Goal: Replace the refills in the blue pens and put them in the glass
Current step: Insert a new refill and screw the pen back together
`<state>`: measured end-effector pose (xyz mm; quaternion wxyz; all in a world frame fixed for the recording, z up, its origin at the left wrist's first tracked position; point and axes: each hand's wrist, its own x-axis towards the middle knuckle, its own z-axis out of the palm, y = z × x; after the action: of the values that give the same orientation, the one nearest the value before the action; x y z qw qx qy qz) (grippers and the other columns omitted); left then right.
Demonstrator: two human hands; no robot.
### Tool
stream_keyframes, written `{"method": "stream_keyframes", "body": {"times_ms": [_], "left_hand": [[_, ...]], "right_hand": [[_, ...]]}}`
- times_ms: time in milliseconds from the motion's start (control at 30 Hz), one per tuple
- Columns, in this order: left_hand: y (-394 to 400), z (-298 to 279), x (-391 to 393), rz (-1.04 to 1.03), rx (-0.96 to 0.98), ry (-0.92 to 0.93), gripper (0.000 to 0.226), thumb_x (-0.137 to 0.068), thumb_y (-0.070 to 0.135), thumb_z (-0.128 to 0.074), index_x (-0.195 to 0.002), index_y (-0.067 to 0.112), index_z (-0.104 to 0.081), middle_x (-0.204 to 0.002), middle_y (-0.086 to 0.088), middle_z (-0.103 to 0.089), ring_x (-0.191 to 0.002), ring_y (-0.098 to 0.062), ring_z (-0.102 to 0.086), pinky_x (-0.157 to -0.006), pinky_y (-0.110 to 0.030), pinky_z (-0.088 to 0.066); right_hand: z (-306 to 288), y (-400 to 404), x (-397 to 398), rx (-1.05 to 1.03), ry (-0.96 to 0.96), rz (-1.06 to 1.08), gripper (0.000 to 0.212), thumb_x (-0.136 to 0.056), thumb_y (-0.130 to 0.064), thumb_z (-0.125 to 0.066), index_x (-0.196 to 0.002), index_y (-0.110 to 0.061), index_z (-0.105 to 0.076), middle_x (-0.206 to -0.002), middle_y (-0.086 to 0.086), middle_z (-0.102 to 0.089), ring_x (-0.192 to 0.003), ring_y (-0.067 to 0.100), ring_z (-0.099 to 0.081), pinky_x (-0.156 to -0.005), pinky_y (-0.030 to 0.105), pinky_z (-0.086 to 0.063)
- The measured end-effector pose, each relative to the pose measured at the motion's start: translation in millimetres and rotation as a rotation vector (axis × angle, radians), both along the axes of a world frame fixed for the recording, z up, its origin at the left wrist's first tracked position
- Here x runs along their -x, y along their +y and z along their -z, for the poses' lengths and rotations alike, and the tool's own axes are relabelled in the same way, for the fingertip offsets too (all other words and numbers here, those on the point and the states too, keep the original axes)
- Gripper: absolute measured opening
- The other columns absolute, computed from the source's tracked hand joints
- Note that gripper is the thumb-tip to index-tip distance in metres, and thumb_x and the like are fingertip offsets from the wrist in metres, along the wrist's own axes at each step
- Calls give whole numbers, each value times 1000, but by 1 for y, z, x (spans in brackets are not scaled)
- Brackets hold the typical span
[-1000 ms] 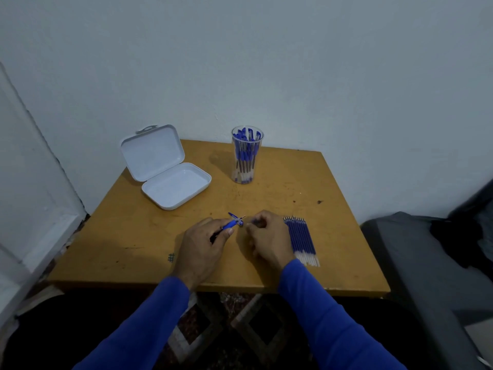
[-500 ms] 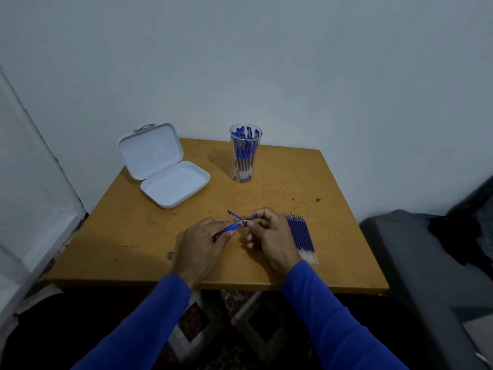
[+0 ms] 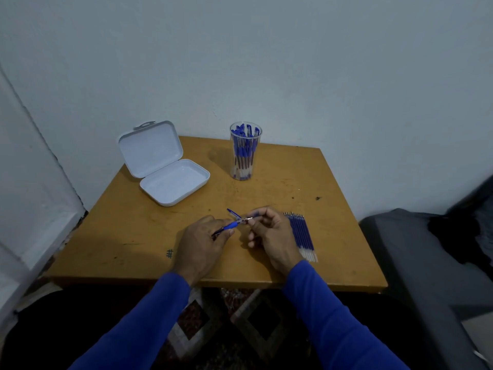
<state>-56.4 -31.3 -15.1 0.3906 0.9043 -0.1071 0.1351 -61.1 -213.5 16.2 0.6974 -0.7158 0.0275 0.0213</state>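
My left hand [image 3: 203, 243] grips a blue pen barrel [image 3: 230, 225] that points up and to the right. My right hand [image 3: 272, 236] pinches a thin pen part [image 3: 253, 217] at the barrel's front end; which part it is I cannot tell. A blue pen cap [image 3: 232, 213] lies on the table just behind the two hands. A row of several blue refills [image 3: 302, 235] lies on the table right of my right hand. A clear glass [image 3: 245, 150] with several blue pens stands at the back middle.
An open white plastic case [image 3: 166, 166] sits at the table's back left. The small wooden table [image 3: 128, 225] stands against a pale wall. A dark grey seat [image 3: 426, 263] is close on the right, a white door frame on the left.
My hands have lifted slightly and drawn a little apart, and the thin part in my right hand now shows between them. The camera has shifted a little.
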Motion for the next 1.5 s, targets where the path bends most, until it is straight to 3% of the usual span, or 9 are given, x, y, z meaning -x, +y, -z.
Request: {"method": "stream_keyframes", "body": {"times_ms": [267,533,733,933,1000,1133,1300,1367,1500], "left_hand": [[0,-1,1,12,-25,4,28,-95,36,-66,-122,33,-70,-85,18,-57,-77,-2,-53,-65,-22,-41],[1,-1,2,16,-20,4,28,-95,37,-65,-122,33,-70,-84,19,-56,-76,-2,-53,-65,-22,-42],[0,-1,3,15,-32,-2,28,-95,37,-65,-123,35,-69,-83,19,-54,-75,-1,-52,-63,-20,-36],[0,-2,2,6,-24,-1,28,-95,36,-66,-122,31,-71,-83,18,-56,-76,-1,-53,-63,-16,-35],[0,-3,3,8,-15,-4,28,-95,36,-66,-122,32,-71,-83,19,-55,-75,0,-53,-63,-16,-36],[0,-3,4,15,-11,-16,27,-95,35,-67,-121,33,-71,-81,19,-55,-74,-1,-52,-62,-16,-35],[1,-2,4,20,19,-26,28,-95,33,-68,-122,31,-73,-79,19,-54,-75,-1,-54,-61,-11,-35],[1,-2,4,17,9,-28,28,-95,34,-67,-123,31,-72,-79,20,-53,-75,0,-53,-60,-12,-34],[0,-2,3,21,-19,-30,28,-95,35,-66,-123,34,-71,-80,19,-53,-73,-1,-51,-60,-16,-32]], "right_hand": [[1,2,0,81,-16,-51,10,-101,-3,-57,-105,-6,-65,-84,9,-67,-61,12,-61,-56,27,-55],[1,6,0,208,-24,-41,25,-101,-32,-60,-101,-8,-65,-88,14,-71,-62,14,-63,-55,26,-55],[2,2,-2,153,-42,-108,8,-101,-12,-59,-106,-10,-66,-84,5,-66,-62,14,-61,-55,27,-55],[2,7,-2,246,-6,-24,44,-98,-46,-59,-92,-3,-68,-71,11,-69,-54,15,-61,-53,27,-53],[2,5,-3,202,-30,-34,30,-99,-38,-62,-101,-8,-66,-86,18,-69,-58,16,-61,-53,29,-54],[4,1,-4,153,-59,-113,9,-100,-13,-63,-107,-9,-67,-87,7,-65,-60,13,-62,-53,28,-53],[1,7,-2,238,15,-24,52,-99,-48,-56,-81,0,-67,-60,4,-63,-48,13,-55,-49,25,-49],[1,6,-3,231,-8,-11,46,-98,-47,-57,-86,-3,-67,-67,4,-66,-51,12,-57,-49,25,-50],[2,1,-4,125,-37,-105,13,-98,-18,-66,-110,-12,-66,-86,5,-65,-61,15,-61,-51,29,-52]]}}
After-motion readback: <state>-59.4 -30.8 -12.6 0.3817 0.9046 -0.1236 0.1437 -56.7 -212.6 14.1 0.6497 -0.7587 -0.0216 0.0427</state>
